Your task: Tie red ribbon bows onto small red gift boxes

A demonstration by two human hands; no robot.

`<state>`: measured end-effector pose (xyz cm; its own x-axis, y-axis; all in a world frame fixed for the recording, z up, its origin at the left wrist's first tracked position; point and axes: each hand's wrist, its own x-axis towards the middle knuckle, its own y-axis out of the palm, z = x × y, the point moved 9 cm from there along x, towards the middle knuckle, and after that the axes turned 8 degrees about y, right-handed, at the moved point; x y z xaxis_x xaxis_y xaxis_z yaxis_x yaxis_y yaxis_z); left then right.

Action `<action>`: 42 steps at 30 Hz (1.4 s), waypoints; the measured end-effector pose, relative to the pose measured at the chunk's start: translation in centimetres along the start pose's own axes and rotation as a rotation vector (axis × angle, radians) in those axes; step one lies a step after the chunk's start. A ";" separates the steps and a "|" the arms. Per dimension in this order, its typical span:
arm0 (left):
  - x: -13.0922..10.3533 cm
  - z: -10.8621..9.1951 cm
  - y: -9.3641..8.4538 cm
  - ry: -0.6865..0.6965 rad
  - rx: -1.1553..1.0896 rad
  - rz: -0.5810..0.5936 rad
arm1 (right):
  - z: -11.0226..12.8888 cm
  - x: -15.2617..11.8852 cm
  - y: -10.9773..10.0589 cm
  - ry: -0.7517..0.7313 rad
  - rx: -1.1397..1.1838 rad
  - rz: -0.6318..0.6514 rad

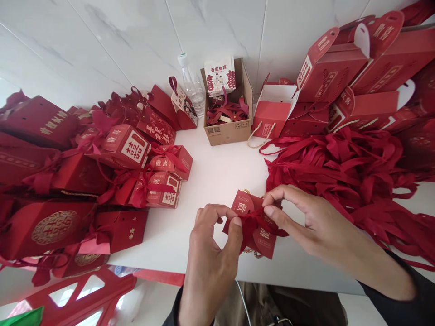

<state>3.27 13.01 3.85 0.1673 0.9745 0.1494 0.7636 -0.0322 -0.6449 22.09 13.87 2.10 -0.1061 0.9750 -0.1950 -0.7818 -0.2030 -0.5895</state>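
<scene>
One bow (251, 222), pinched from both sides

The left hand (212, 253) had its thumb and forefinger brought together on the ribbon at the bow's left side, the other fingers curled. From the opposite side the right hand (307, 226) came in low across the worktop (217, 174), thumb and forefinger pinching at the bow's right; exactly how much ribbon lay between those fingertips I couldn't tell. Under the bow sat the small red box (267, 244), turned at an angle near the front edge, between the two hands, with a bit of twisted cord showing beneath it.

Just beyond the right hand spread a loose heap of red ribbons (326, 174), tangled and spilling toward the right. To the left, well apart from the hands, small boxes with bows (163, 188) stood against a bigger crowd of red gift boxes (54, 226), many of them tied too.

Farther back, a brown carton (227, 133) held red straps (229, 111) and a pale printed card (220, 74). A clear bottle (193, 90) stood beside it. More red boxes (333, 72) were piled at the right, and marbled tiles (136, 36) rose behind everything. Below the worktop, at the left, I noticed a red plastic frame (112, 287).
</scene>
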 end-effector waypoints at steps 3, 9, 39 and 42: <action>-0.3 0.3 0.1 -0.023 0.012 0.006 | -0.4 0.0 -0.4 0.016 -0.010 -0.040; -0.4 -0.4 1.1 0.027 -0.053 0.060 | 0.4 0.2 -0.5 -0.004 0.092 -0.034; -0.9 1.1 0.7 -0.055 -0.199 0.007 | -0.4 0.2 -0.6 0.002 0.038 -0.085; -0.7 0.6 0.8 -0.042 -0.189 0.026 | -0.1 0.3 -0.4 -0.016 0.029 -0.090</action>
<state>3.37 12.41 2.76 0.1649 0.9812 0.1005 0.8634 -0.0944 -0.4956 22.45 14.28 2.17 -0.0444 0.9906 -0.1296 -0.8062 -0.1121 -0.5809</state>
